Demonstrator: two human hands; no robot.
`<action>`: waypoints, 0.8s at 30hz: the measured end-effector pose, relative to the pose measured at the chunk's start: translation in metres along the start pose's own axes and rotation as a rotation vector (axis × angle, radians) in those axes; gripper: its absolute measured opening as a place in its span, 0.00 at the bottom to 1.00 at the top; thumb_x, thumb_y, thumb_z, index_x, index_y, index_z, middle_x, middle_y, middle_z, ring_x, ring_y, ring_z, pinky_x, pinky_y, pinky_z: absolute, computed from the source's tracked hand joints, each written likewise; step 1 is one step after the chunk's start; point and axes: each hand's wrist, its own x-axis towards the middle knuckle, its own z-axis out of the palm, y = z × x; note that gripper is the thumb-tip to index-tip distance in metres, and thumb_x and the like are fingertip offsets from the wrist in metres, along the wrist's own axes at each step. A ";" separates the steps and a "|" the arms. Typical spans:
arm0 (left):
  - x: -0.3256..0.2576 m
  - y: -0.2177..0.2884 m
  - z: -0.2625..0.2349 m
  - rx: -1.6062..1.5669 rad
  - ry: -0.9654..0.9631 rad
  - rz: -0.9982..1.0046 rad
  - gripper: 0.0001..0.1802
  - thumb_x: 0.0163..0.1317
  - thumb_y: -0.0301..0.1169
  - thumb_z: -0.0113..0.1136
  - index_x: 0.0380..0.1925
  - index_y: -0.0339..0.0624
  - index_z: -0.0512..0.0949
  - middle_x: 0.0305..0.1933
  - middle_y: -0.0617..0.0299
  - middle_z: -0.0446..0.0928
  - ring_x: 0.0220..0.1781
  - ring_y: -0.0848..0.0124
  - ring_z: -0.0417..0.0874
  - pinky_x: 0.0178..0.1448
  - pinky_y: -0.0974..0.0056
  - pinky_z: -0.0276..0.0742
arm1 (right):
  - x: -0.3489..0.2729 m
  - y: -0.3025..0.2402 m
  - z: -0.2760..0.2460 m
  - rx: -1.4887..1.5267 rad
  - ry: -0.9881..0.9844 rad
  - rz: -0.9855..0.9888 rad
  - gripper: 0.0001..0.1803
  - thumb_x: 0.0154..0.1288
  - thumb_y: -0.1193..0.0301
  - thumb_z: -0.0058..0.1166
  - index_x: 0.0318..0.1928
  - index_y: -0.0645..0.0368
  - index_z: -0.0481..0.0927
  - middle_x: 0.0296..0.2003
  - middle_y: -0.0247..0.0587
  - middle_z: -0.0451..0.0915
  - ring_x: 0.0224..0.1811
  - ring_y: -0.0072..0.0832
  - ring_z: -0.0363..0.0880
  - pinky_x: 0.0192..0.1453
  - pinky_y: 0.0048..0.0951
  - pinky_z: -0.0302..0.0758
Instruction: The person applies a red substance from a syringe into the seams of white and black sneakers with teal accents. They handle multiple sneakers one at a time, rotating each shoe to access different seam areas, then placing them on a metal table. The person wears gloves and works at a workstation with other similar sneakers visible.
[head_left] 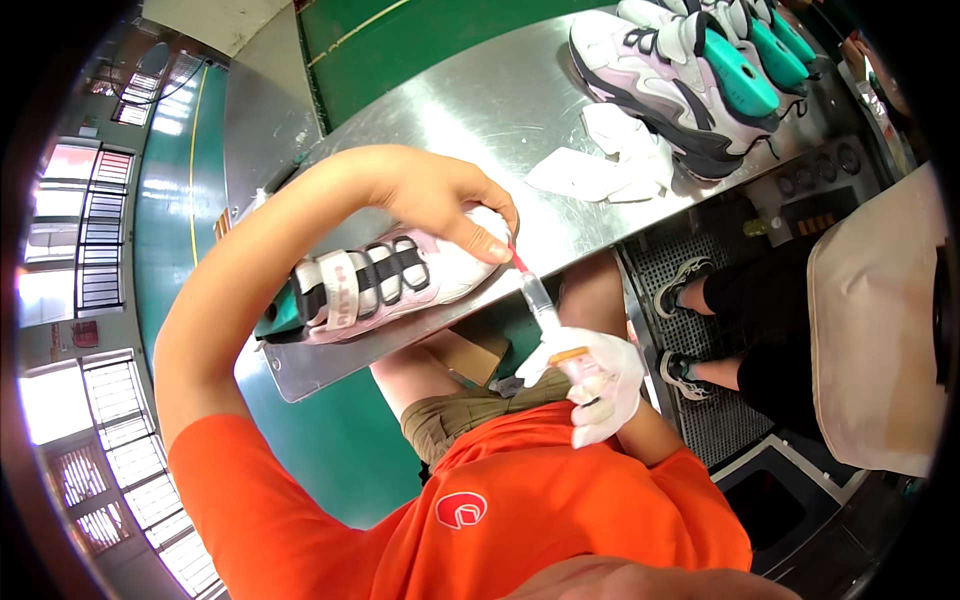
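A white and pale pink sneaker (pixel 447 268) with black laces and a broad strap lies on the metal table, its toe pointing right. Something teal fills its ankle opening. My bare left hand (pixel 440 200) is closed over the toe, thumb on the upper and fingers curling round the front. My right hand (pixel 605 385), in a white glove, grips a clear syringe (pixel 538 300) by its lower end. The syringe tilts up and left. Its thin red tip meets the edge of the toe beside my left thumb; whether it touches shoe or thumb, I cannot tell.
Several similar sneakers (pixel 650 75) with teal inserts stand at the far right of the metal table (pixel 470 110). Beside them lies a crumpled white cloth or glove (pixel 615 160). To my right, a person in black shoes (pixel 683 285) is close by, near a perforated metal plate (pixel 735 420).
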 end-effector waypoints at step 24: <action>-0.116 -0.055 0.140 -0.880 1.665 0.656 0.34 0.58 0.43 0.74 0.57 0.29 0.75 0.49 0.59 0.80 0.48 0.73 0.80 0.52 0.70 0.75 | 0.219 -0.072 0.053 -0.130 -0.323 0.626 0.62 0.36 0.43 0.74 0.61 0.82 0.65 0.38 0.57 0.80 0.36 0.41 0.85 0.36 0.37 0.86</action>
